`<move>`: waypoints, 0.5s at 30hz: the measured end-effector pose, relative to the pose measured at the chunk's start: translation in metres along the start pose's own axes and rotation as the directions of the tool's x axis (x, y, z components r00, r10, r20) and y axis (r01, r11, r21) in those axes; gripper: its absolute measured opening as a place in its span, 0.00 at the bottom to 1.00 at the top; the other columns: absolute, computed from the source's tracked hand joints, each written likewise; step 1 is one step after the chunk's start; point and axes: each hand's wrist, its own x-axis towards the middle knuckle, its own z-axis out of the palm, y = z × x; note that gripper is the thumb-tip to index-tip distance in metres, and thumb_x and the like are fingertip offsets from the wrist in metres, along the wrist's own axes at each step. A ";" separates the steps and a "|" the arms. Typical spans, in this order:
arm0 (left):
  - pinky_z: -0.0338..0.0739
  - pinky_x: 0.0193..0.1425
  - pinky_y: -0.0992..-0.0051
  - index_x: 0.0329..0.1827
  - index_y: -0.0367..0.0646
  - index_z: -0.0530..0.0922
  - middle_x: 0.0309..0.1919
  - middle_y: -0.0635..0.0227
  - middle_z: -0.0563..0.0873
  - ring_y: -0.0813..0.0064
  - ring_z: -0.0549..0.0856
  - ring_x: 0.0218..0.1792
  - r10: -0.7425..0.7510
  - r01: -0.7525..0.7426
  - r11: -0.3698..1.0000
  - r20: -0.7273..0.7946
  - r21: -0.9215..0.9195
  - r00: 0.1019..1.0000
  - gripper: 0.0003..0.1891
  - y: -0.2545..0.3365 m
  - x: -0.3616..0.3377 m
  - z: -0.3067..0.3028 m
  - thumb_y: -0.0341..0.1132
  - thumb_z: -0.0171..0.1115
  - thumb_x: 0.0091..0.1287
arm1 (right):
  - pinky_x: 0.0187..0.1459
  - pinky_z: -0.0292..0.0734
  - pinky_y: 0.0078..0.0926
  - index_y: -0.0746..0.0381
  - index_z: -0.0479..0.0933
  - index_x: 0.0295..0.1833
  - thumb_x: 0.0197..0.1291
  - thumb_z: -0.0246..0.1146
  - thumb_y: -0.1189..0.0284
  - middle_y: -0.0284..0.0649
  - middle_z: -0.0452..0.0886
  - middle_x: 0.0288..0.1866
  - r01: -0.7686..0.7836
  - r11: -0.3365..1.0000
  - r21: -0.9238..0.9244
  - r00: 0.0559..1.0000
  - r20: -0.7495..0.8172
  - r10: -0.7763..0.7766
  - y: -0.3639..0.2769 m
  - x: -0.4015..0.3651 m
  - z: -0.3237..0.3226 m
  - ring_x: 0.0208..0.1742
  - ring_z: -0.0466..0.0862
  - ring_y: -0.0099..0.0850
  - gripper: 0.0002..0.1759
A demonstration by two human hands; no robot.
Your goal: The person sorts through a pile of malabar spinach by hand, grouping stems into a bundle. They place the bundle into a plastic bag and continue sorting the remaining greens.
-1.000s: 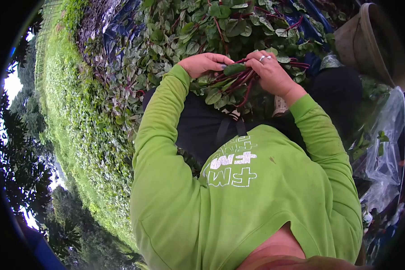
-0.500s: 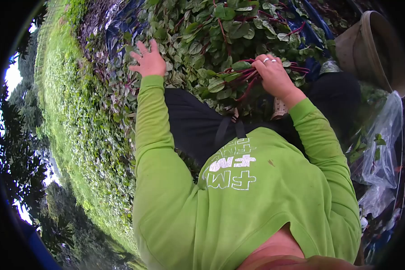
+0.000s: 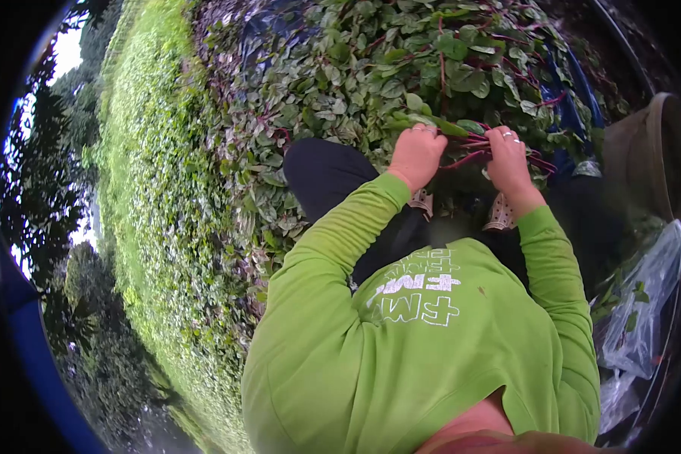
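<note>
1. Head view: we see two bare hands at the near edge of a pile of leafy greens [image 3: 348,83], with a bunch of red stems [image 3: 473,144] held up between them.
2. Right hand [image 3: 509,160]: fingers curled round the bunch, gripping it. Stem ends stick out past the hand on its right. We see a ring on it.
3. Left hand [image 3: 418,155]: back of the hand toward us, fingers bent, at the leafy end of the bunch. Fingertips are hidden, so we can't tell whether they pinch a stem or leaf.
4. Bunch sits above the gap between the knees, just short of the pile; green leaves [image 3: 446,127] point left, past the left hand.
5. Around it: we get blue plastic sheeting [image 3: 579,83] at the pile's right, then a grey-brown bucket [image 3: 629,155], rim toward the right edge. Can't tell if it's upright or tilted.
6. Clear plastic [image 3: 643,310] lies below the bucket in view, near the right sleeve.
7. Wearer: green sweatshirt [image 3: 431,371] with white lettering, dark trousers [image 3: 327,172], and a light perforated shoe [image 3: 501,214] under the right hand.
8. Far left we have low green plants [image 3: 166,197], then trees [image 3: 91,363].
</note>
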 end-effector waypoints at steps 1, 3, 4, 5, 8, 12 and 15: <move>0.82 0.46 0.58 0.34 0.44 0.83 0.33 0.60 0.85 0.55 0.86 0.41 0.017 -0.017 1.000 0.032 0.014 0.999 0.03 0.000 0.000 -0.001 0.31 0.65 0.58 | 0.59 0.71 0.48 0.60 0.76 0.57 0.48 0.63 0.85 0.45 0.78 0.57 0.023 1.000 -0.014 0.999 -0.035 -0.024 0.002 0.000 0.002 0.63 0.77 0.49 0.26; 0.82 0.44 0.58 0.33 0.44 0.82 0.31 0.59 0.85 0.55 0.86 0.39 0.026 -0.026 1.000 0.076 0.004 0.997 0.02 -0.003 -0.002 -0.002 0.31 0.63 0.58 | 0.57 0.72 0.49 0.60 0.76 0.56 0.49 0.63 0.85 0.44 0.79 0.56 0.042 0.998 -0.049 0.998 -0.039 -0.044 -0.002 0.000 0.002 0.62 0.78 0.49 0.25; 0.82 0.44 0.58 0.32 0.44 0.82 0.30 0.59 0.84 0.55 0.87 0.38 0.023 -0.021 1.000 0.085 -0.020 0.996 0.02 -0.004 -0.002 -0.005 0.31 0.63 0.58 | 0.57 0.71 0.49 0.60 0.76 0.56 0.50 0.63 0.85 0.44 0.79 0.57 0.038 0.997 -0.074 0.999 -0.010 -0.038 -0.005 0.000 -0.002 0.62 0.78 0.49 0.25; 0.82 0.45 0.56 0.34 0.43 0.84 0.31 0.58 0.86 0.54 0.88 0.39 -0.037 0.047 0.997 0.134 -0.067 0.990 0.04 -0.006 -0.003 -0.007 0.30 0.63 0.60 | 0.58 0.72 0.49 0.60 0.77 0.56 0.50 0.63 0.85 0.44 0.80 0.57 0.036 0.995 -0.094 0.999 0.012 -0.035 -0.010 0.000 -0.005 0.62 0.78 0.49 0.24; 0.82 0.47 0.54 0.37 0.42 0.87 0.36 0.57 0.89 0.54 0.88 0.42 -0.323 0.363 0.904 0.195 -0.226 0.926 0.07 -0.016 -0.005 -0.011 0.33 0.63 0.63 | 0.57 0.73 0.49 0.60 0.77 0.55 0.51 0.63 0.85 0.45 0.80 0.56 0.052 0.991 -0.125 0.999 0.022 -0.050 -0.006 0.000 0.001 0.61 0.79 0.49 0.23; 0.76 0.65 0.51 0.56 0.42 0.86 0.56 0.51 0.88 0.47 0.84 0.59 -0.519 0.493 0.854 -0.209 -0.165 0.829 0.20 -0.110 -0.017 -0.015 0.46 0.64 0.69 | 0.56 0.73 0.50 0.60 0.77 0.55 0.55 0.61 0.83 0.45 0.80 0.55 0.051 0.991 -0.121 0.998 -0.030 -0.055 -0.001 -0.003 -0.001 0.59 0.79 0.48 0.20; 0.48 0.83 0.40 0.84 0.41 0.56 0.81 0.44 0.60 0.39 0.53 0.82 -0.483 0.483 0.875 -0.123 -0.031 0.867 0.56 -0.045 0.016 -0.044 0.62 0.73 0.60 | 0.57 0.73 0.47 0.60 0.77 0.56 0.52 0.63 0.83 0.44 0.79 0.56 0.071 0.983 -0.168 0.996 -0.034 -0.078 -0.002 -0.002 0.002 0.60 0.79 0.47 0.23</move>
